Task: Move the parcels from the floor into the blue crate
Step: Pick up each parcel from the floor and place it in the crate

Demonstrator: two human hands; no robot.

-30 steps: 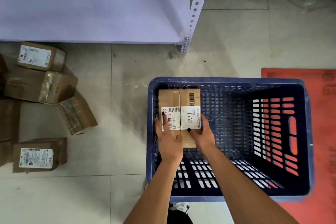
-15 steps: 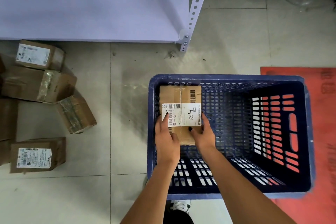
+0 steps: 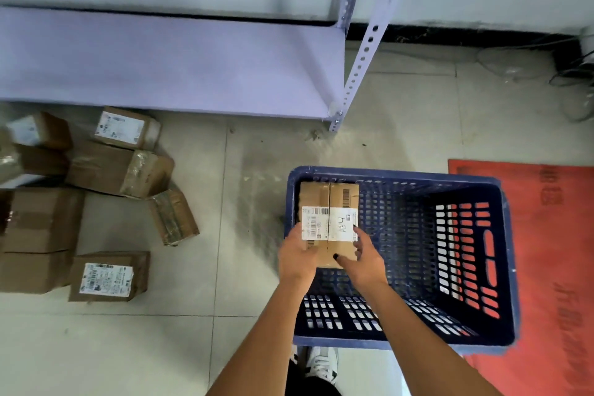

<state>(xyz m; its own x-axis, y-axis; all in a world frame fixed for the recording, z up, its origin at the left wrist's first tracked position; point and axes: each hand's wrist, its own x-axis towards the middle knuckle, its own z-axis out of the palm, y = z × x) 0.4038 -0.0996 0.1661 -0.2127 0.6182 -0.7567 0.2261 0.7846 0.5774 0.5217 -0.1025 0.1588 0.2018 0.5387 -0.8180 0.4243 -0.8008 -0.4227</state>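
A brown cardboard parcel [image 3: 328,202] with a white shipping label is sitting inside the blue crate [image 3: 508,254], tucked into the far left corner against the perforated walls. Both hands are staying at its near end: the left hand [image 3: 297,259] is cupping the near left corner, with its fingers curling around the edge, and the right hand [image 3: 364,259] is resting at the near right corner, thumb lying on the top face and fingers bending loosely along the side. The crate is standing on the tiled floor [image 3: 250,164], partly over a red mat [image 3: 553,235]. Well to the left, more parcels [image 3: 109,276] are lying clustered on the floor beside a pale purple shelf [image 3: 167,67].
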